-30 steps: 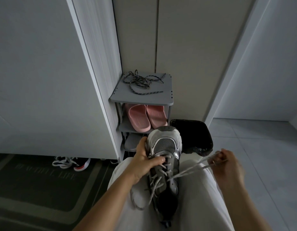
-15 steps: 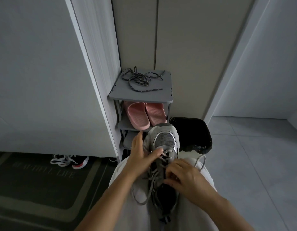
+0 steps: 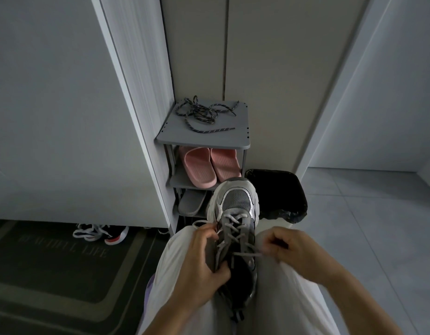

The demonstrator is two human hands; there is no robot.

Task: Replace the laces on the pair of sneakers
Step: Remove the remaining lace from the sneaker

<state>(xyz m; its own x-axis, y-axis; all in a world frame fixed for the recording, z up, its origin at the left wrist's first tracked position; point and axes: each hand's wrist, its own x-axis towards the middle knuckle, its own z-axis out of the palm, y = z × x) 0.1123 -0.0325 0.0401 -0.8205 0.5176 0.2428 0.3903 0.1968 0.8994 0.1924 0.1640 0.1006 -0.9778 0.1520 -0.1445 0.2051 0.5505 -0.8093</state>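
**Sneaker held on the lap, old lace pinched**

At lower centre, the sneaker (image 3: pixel 235 204) is rested on the lap, toe pointing away. Its left side is gripped by the left hand (image 3: pixel 202 259). A strand of its grey lace (image 3: pixel 247 254) is drawn rightward and pinched by the right hand (image 3: pixel 291 247). Farther off, at centre frame, a dark lace (image 3: pixel 202 114) is laid loose on the shoe rack (image 3: pixel 233 139), with pink slippers (image 3: pixel 204 168) shelved beneath.

One wide-angle view, worn on the person's head, faces forward and steeply down over the lap. The left hand (image 3: pixel 199 259), right hand (image 3: pixel 289 245), sneaker (image 3: pixel 235 204) and its lace (image 3: pixel 247 254) sit close under the lens, low in the centre. The shoe rack (image 3: pixel 233 139) stands farther ahead, and the upright wall edges splay outward toward the top.
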